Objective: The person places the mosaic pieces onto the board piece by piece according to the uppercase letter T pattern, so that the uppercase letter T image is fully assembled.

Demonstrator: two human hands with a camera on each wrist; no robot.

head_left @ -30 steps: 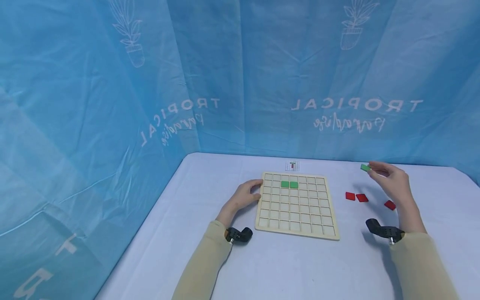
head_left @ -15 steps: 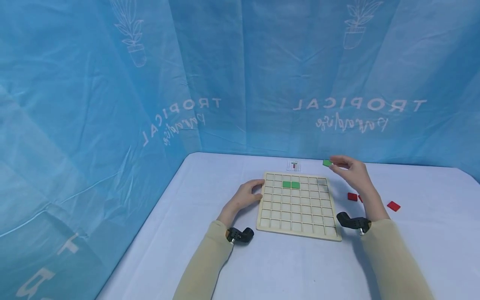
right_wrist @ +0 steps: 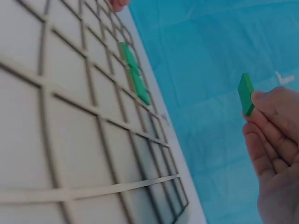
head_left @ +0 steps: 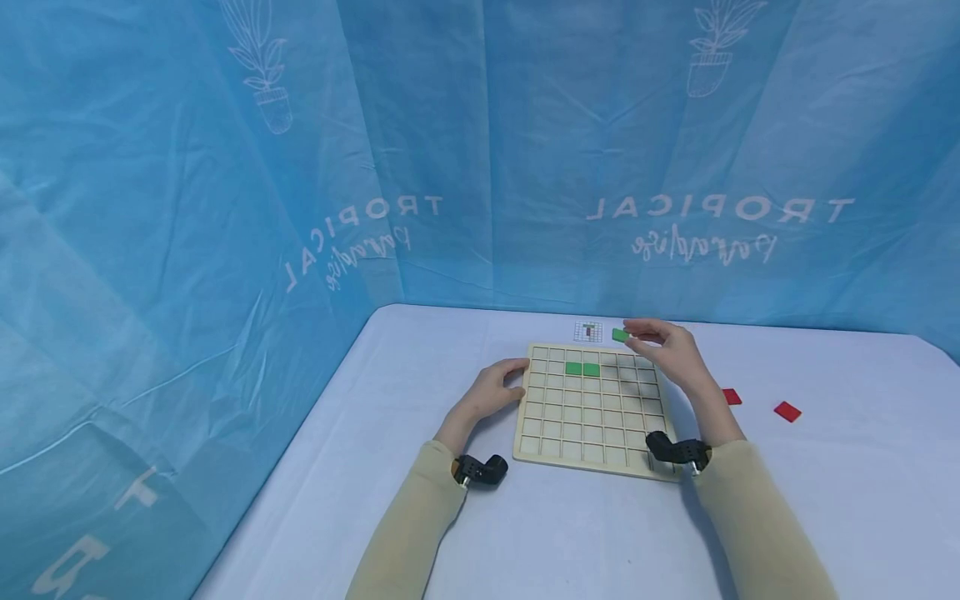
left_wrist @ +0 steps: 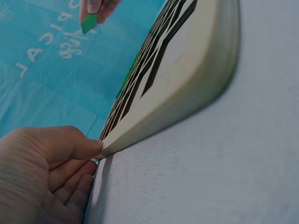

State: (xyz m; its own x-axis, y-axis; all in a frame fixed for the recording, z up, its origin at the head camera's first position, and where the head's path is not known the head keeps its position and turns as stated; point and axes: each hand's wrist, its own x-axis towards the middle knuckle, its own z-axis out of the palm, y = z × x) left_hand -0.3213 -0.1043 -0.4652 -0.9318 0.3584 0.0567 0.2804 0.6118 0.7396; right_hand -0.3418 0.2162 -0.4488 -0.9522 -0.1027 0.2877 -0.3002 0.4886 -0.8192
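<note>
My left hand (head_left: 491,390) holds the left edge of a pale wooden grid board (head_left: 570,414), thumb and fingertips right at its rim in the left wrist view. Two green square tiles (head_left: 582,369) lie side by side in cells near the board's far edge. Above the far right part of the board, my right hand (head_left: 667,350) pinches another green square tile (right_wrist: 245,94) between thumb and fingers. That tile is raised and tilted, apart from the grid.
Behind the board lies a small printed grid card (head_left: 588,332) with a T pattern in green and red. Red square tiles (head_left: 787,412) rest on the white-covered table (head_left: 570,533) to the right, one partly behind the right forearm. Blue printed curtains (head_left: 540,167) stand behind and at left.
The right hand has moved left with its green tile, from over the red tiles to the board's far right. My left hand has stayed at the board's edge.
</note>
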